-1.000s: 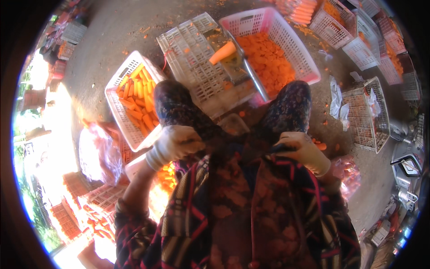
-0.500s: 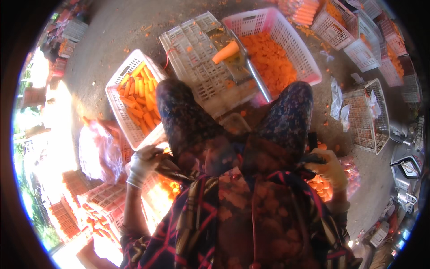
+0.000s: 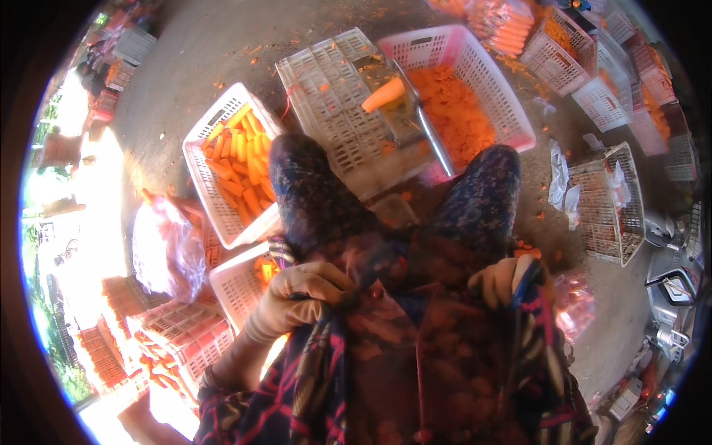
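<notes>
Jacket [image 3: 311, 363], plaid in dark, pink and tan, hangs unfastened over a reddish patterned garment [image 3: 386, 363]; the left hand [image 3: 300, 293], in a pale glove, has its grip closed on one front edge of the jacket, fingers curled toward the middle of the body; the right hand [image 3: 506, 279], gloved too, keeps a narrow grip on the opposite front edge, with a dark blue strip [image 3: 528, 281] against its fingers; what that strip is, I cannot tell.

Both hands are in front of the torso, well apart from each other, nearer to the body than the knees in dark floral trousers [image 3: 308, 178]; beyond the knees stands a grimy pale crate [image 3: 326, 104], a thick carrot [image 3: 384, 95] lying at its right end beside a metal bar [image 3: 435, 141]; right of the bar, a pink-tinged white basket [image 3: 512, 111] holds orange slices [image 3: 456, 111]; to the left, a white crate [image 3: 194, 159] holds carrot pieces [image 3: 241, 159]; another pale crate [image 3: 239, 285] stands just beyond the left forearm, and a clear plastic bag [image 3: 167, 252] rests farther left.
</notes>
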Demonstrator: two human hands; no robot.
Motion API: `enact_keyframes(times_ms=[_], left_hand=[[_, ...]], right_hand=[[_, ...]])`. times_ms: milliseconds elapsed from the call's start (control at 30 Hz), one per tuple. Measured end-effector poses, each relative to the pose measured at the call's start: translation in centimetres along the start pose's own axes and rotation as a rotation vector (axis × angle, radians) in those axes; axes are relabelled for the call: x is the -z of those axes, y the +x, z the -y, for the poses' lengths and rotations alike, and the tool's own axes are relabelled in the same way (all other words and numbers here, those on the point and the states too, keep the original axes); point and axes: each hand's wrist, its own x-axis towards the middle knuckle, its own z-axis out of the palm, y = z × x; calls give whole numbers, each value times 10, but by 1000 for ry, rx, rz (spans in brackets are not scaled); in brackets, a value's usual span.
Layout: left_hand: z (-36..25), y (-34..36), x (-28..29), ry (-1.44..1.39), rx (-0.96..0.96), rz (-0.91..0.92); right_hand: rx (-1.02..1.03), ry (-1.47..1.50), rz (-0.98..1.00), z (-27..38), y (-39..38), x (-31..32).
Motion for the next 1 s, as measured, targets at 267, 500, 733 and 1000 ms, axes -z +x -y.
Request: enact_keyframes(times_ms=[267,500,733,1000], left_hand=[[11,2,-13,-109,45,-111],[18,14,-11,-121,105,-111],[43,-2,1,-335,132,-208],[55,12,12,-297,239,-142]], right_hand=[[289,208,339,75,-46,54],[-293,-725,-474,94,-81,21],[-208,-536,-791,58,-86,21],[-1043,-1041,-508,53,-41,-31]])
